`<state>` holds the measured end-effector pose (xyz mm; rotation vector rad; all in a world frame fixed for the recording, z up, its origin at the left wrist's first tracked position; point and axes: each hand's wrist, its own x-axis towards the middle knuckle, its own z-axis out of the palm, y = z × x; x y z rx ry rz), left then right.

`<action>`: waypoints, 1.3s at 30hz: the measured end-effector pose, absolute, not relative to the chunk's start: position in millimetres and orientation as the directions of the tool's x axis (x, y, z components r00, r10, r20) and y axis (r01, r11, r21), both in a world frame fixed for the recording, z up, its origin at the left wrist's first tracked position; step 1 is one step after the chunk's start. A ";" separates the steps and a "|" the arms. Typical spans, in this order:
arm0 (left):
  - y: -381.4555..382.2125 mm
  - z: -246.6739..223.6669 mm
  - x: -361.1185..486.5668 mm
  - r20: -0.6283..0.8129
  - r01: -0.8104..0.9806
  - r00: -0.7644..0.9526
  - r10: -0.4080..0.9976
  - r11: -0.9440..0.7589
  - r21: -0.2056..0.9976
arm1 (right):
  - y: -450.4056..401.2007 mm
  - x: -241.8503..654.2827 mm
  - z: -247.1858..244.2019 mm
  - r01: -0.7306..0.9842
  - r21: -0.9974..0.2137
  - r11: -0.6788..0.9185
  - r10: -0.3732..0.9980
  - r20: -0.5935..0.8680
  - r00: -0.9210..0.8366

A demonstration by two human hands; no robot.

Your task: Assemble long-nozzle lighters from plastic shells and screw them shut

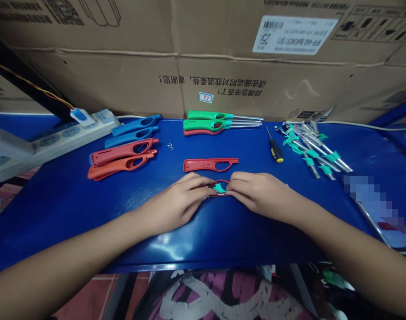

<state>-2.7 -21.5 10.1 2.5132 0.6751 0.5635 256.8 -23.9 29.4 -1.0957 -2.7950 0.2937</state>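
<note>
At the middle of the blue table, my left hand [179, 200] and my right hand [264, 193] pinch a red lighter shell [223, 182] from its two sides. A teal trigger piece [219, 188] shows in the shell's opening between my fingertips. My fingers hide both ends of the shell. Just beyond them lies another red shell half [203, 165], untouched.
Blue, red and orange shells [123, 158] lie left, beside a power strip [66, 133]. Green lighters [206, 125] with metal tubes sit at the back. Small screws [170, 146], a screwdriver [275, 150] and metal tubes with teal parts [314, 149] lie around. A cardboard box [123, 84] stands behind.
</note>
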 end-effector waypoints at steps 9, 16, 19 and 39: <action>-21.9 11.6 -4.0 0.276 0.340 0.795 0.540 -0.774 0.535 | -19.2 259.6 27.3 0.608 -0.408 0.681 0.695 0.099 -0.713; -22.0 11.4 -2.9 0.277 0.345 0.794 0.541 -0.776 0.529 | -4.7 265.7 20.4 0.616 -0.386 0.687 0.725 0.303 -0.618; -22.0 10.5 -2.1 0.289 0.337 0.797 0.531 -0.787 0.517 | 2.6 269.1 13.8 0.681 -0.286 0.674 0.736 0.333 -0.589; -5.7 27.4 -18.2 0.501 0.511 0.690 0.522 -0.842 0.174 | -4.7 260.2 27.5 0.244 -0.967 0.072 0.951 -0.007 -0.310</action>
